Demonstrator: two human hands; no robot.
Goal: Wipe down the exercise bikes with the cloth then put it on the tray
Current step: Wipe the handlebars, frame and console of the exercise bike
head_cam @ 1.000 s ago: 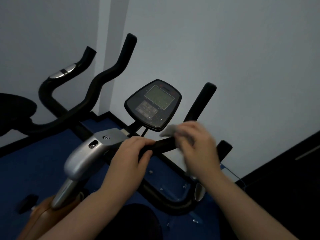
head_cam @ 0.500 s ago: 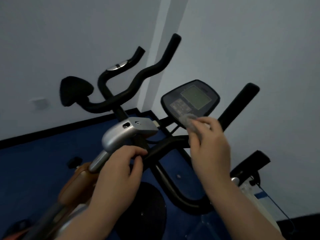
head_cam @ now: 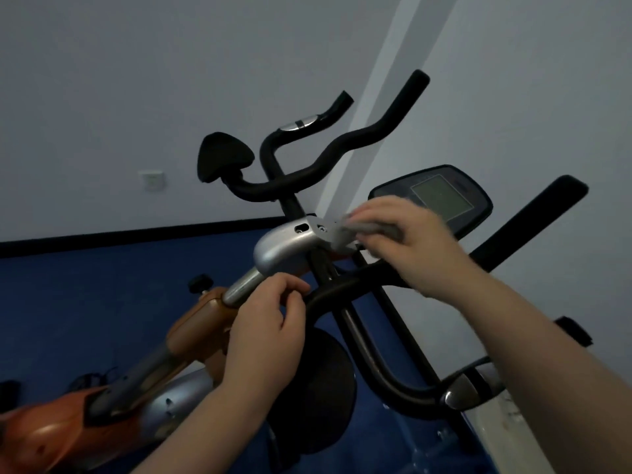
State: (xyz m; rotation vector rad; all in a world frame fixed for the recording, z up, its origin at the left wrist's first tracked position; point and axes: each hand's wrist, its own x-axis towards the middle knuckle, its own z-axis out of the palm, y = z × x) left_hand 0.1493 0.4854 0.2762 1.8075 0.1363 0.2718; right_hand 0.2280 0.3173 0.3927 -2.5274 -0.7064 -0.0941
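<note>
The right hand is pressed down over a grey cloth, its fingers curled over the bunched fabric and pinching it against the front end of the silver bracket at the top of the near exercise bike. The hand is blurred, so how tightly the fingers close on the cloth is hard to judge, though the fabric plainly sits under them and pokes out toward the bracket. The left hand is wrapped round the black handlebar just below the bracket, beside the metal stem, with its fingers folded shut around the bar. Behind the right hand, the bike's console tilts up with a pale green screen, partly covered by the knuckles. The bike's frame is orange and silver, running down to the lower left, with a dark round disc beneath the handlebar. A second set of curved black handlebars and a black pad stand farther back, against the pale wall. A small white wall plate sits on that wall, above the dark skirting and the blue floor.
</note>
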